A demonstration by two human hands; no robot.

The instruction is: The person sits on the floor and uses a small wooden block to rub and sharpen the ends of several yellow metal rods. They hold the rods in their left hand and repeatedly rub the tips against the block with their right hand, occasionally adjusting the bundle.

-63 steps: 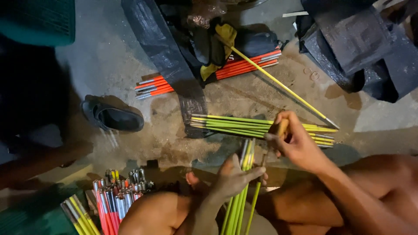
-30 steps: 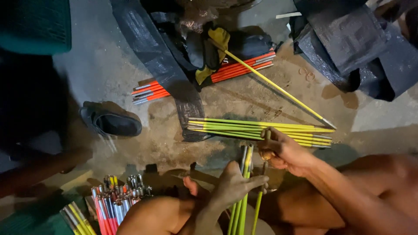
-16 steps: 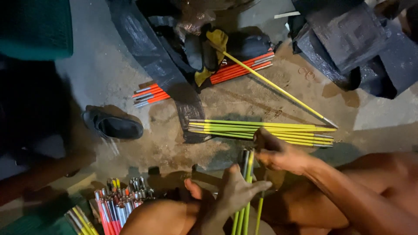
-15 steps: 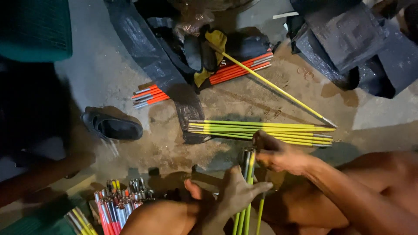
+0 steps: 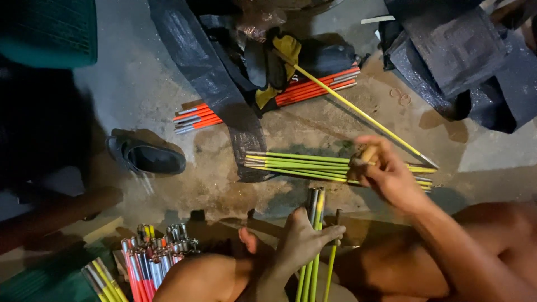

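Note:
My left hand [image 5: 302, 241] grips a small bunch of upright yellow-green rods [image 5: 314, 212] between my knees. My right hand [image 5: 386, 173] is raised just right of them, closed around a short wooden handle [image 5: 368, 153] whose other end is hidden. It hovers over a flat pile of yellow-green rods [image 5: 302, 165] lying on the concrete floor. One long yellow rod [image 5: 363, 116] lies diagonally behind the pile.
Orange rods [image 5: 313, 89] lie under a black plastic strip [image 5: 207, 72] and dark cloths at the back. A black shoe [image 5: 146, 157] sits at left. Red, yellow and metal-tipped rods [image 5: 151, 263] stand bundled at bottom left. Black sheeting [image 5: 458, 50] is heaped top right.
My right hand dropped down close to the held rods, then lifted up and to the right with the handle. My left hand kept its grip on the rods.

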